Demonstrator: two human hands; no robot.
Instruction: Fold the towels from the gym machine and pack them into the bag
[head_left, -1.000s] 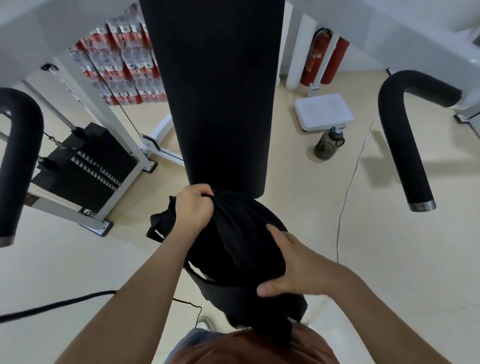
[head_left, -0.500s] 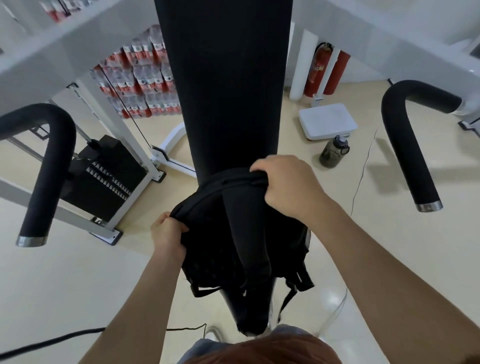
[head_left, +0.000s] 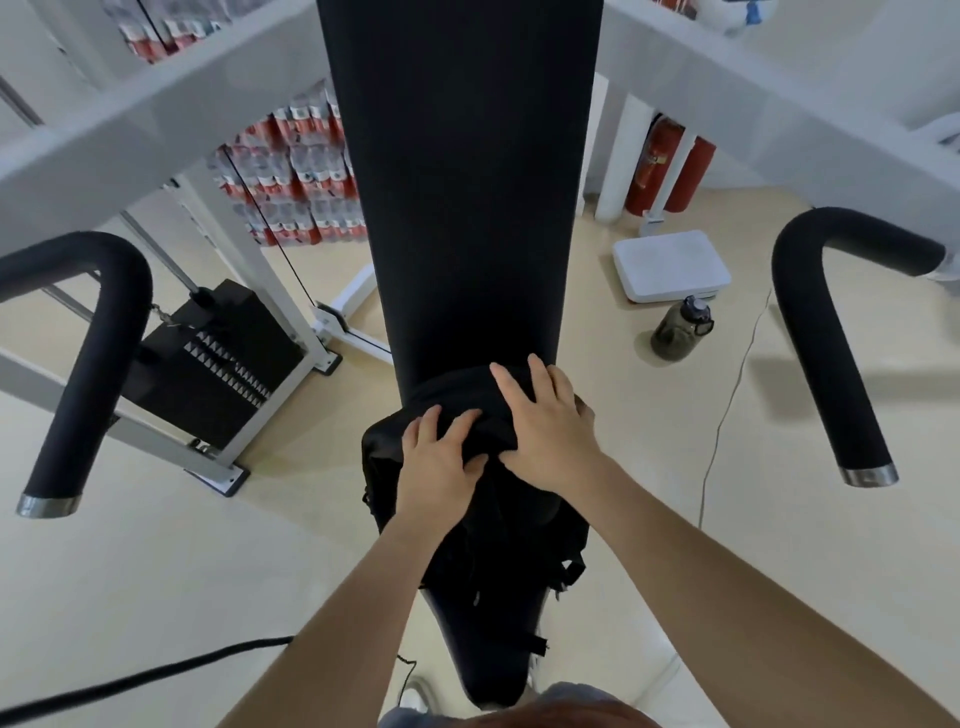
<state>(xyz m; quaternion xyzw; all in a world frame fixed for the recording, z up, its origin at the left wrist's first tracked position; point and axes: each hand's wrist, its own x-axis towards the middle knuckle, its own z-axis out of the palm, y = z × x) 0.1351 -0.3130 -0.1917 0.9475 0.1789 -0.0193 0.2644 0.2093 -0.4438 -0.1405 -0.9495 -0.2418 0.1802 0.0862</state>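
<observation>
A black backpack (head_left: 498, 540) lies on the seat of the gym machine, against the foot of its long black back pad (head_left: 462, 182). My left hand (head_left: 439, 470) rests flat on the bag's top with straight, spread fingers. Beside it, my right hand (head_left: 545, 431) also presses flat on the bag's upper part, fingers extended toward the pad. The two hands touch at the thumbs. No towel shows in this view; the bag's opening is hidden under my hands.
Two black padded handles (head_left: 88, 364) (head_left: 826, 343) flank the seat. A weight stack (head_left: 208, 358) stands at the left. On the floor at the right are a white scale (head_left: 670, 265), a dark bottle (head_left: 680, 327), a cable (head_left: 727, 405) and red extinguishers (head_left: 670, 171).
Both hands have let go of the bag's edges, which they gripped earlier, and now lie flat on top of it. The bag sits lower and more settled on the seat.
</observation>
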